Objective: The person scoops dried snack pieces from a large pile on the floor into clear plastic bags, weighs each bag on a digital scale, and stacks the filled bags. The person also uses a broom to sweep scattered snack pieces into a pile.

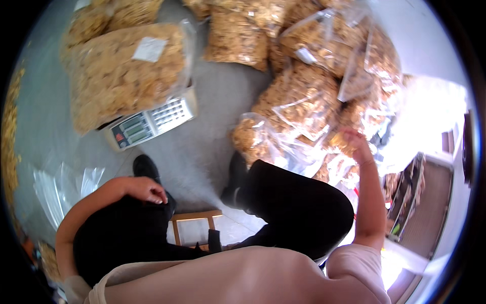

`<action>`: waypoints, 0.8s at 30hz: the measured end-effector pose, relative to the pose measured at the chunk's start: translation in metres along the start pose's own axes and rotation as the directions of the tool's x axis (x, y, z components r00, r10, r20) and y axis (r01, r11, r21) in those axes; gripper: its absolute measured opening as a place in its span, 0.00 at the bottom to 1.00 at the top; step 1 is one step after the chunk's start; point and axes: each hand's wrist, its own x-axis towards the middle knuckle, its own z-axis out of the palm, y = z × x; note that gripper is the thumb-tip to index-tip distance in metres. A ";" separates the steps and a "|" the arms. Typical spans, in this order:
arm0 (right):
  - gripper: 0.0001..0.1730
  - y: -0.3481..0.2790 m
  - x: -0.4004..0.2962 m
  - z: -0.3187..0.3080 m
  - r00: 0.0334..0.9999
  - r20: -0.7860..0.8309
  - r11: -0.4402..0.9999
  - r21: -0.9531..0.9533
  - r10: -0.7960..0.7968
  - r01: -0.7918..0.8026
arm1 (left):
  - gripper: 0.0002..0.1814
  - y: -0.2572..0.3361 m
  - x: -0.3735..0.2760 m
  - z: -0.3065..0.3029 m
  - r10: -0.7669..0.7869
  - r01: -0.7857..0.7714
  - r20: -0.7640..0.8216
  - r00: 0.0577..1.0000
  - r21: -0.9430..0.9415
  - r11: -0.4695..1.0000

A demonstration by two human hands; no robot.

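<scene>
My left hand (147,191) rests over my left knee, its fingers loosely curled with nothing seen in them. On the right, my right hand (350,138) reaches to the bags and holds a few yellow-brown dried pieces (339,143) at its fingers. Below it lies a clear plastic bag (303,157) beside a small filled bag (247,138). A large filled clear bag (125,76) with a white label (150,49) lies on a digital scale (152,121), whose keypad and display face me.
More filled bags (237,38) are piled ahead and to the right. Flat clear plastic bags (57,193) lie on the floor at the left. A wooden stool (195,216) is beneath me. Loose yellowish pieces (11,140) line the far left edge. A brown rack or box (429,205) stands at right.
</scene>
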 end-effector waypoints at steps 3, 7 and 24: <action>0.20 0.091 -0.054 -0.040 0.969 -0.193 0.986 0.095 0.152 -0.136 | 0.14 0.017 -0.007 -0.001 -0.080 0.081 -0.036 0.996 0.028 0.996; 0.17 0.166 -0.068 -0.005 0.965 -0.027 0.915 0.326 0.259 -0.237 | 0.14 0.017 -0.006 -0.002 -0.077 0.080 -0.043 0.996 0.071 0.994; 0.12 -0.089 0.042 0.173 0.892 0.350 0.257 -0.869 -0.286 0.424 | 0.16 0.011 -0.011 0.003 -0.160 0.146 -0.094 0.983 -0.133 0.980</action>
